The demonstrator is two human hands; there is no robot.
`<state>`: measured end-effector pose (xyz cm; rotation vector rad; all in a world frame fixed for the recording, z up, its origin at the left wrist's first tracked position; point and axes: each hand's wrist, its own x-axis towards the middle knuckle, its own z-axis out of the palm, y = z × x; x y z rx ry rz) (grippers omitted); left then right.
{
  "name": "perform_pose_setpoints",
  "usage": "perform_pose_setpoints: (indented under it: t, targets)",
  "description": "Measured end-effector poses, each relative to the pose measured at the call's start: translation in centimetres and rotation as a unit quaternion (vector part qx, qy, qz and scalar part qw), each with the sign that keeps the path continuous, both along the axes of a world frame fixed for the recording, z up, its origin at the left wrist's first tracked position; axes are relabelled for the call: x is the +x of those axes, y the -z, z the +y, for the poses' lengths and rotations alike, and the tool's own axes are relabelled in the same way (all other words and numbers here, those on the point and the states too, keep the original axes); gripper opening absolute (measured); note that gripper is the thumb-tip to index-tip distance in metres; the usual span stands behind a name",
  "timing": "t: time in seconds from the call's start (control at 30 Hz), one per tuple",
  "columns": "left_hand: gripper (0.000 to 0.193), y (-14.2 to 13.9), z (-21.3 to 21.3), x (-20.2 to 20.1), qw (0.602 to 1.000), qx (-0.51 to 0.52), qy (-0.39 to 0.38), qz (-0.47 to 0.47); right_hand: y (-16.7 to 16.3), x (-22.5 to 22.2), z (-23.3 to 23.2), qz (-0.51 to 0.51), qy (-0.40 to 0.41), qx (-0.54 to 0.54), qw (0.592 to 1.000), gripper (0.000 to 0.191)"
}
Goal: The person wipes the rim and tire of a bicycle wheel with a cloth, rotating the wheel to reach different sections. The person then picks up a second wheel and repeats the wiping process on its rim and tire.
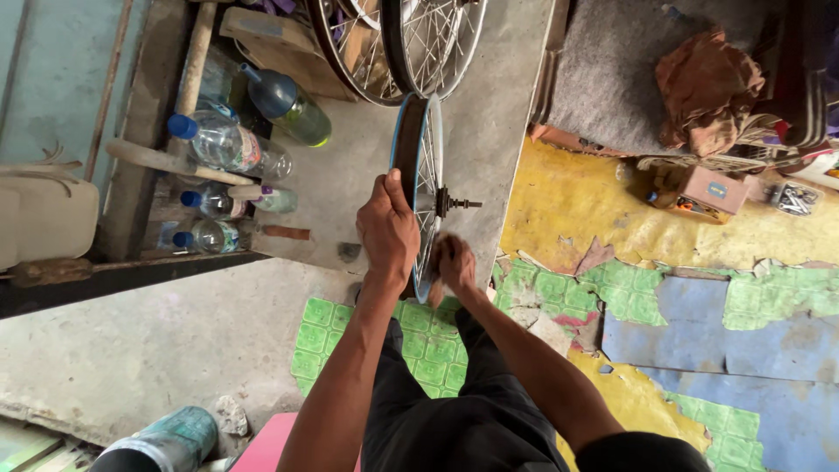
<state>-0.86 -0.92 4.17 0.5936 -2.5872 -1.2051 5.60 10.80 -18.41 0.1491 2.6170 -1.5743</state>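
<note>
The left hand point(387, 229) wraps its fingers over the rim of a bicycle wheel point(419, 188), gripping it from the left side and holding it upright, seen edge-on. The right hand point(454, 265) is pressed against the spokes low on the wheel's right side; it is blurred, so whether its fingers are curled or spread cannot be told. The wheel stands at the centre of the view, its blue rim strip showing along the edge and its axle point(458, 203) poking out toward 3 o'clock. The lower edge of the wheel sits just above the person's dark-trousered knees.

At 12 o'clock from the wheel, two more spoked wheels point(398, 44) lean close together. Toward 9 and 10 o'clock, several plastic bottles point(229, 144) with blue caps lie clustered beside a wooden handle point(175, 163). A dark-capped green bottle point(288, 107) lies just above them. At 2 o'clock, a crumpled brown rag point(706, 87) rests on a grey mat point(612, 70), with a small cardboard box point(710, 190) below it. Under the knees, toward 6 o'clock, green patterned floor covering point(428, 350) lies torn over concrete, and yellow and blue patches spread to the right.
</note>
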Motion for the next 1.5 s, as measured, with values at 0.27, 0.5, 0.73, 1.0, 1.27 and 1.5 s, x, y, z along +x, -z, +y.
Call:
perform_pose_setpoints:
  t: [0.27, 0.5, 0.73, 1.0, 1.27, 1.5]
  targets:
    - [0.043, 0.3, -0.6, 0.5, 1.000, 0.004, -0.008, 0.002, -0.8, 2.3, -1.6, 0.066, -0.013, 0.008, 0.998, 0.033]
    - [0.044, 0.1, 0.3, 0.8, 0.999, 0.011, 0.023, -0.037, -3.7, 4.5, 0.5, -0.148, -0.090, -0.046, 0.984, 0.030]
    - [0.046, -0.4, 0.5, 1.1, 0.999, 0.024, -0.005, -0.039, -0.9, 0.1, 2.9, -0.178, 0.059, -0.296, 0.937, 0.028]
    - [0.042, 0.4, 0.0, 1.7, 0.999, 0.046, -0.024, -0.007, -1.5, 1.5, -0.1, 0.125, -0.060, -0.011, 0.990, 0.014]
    - [0.041, 0.5, -0.4, 1.6, 0.999, 0.028, -0.045, -0.011, -2.5, -1.0, -0.1, 0.210, -0.019, -0.057, 0.976, 0.013]
    - [0.045, 0.0, -0.5, 1.8, 0.997, 0.070, -0.036, -0.004, -1.5, -0.3, 1.8, 0.127, -0.139, 0.002, 0.982, 0.010]
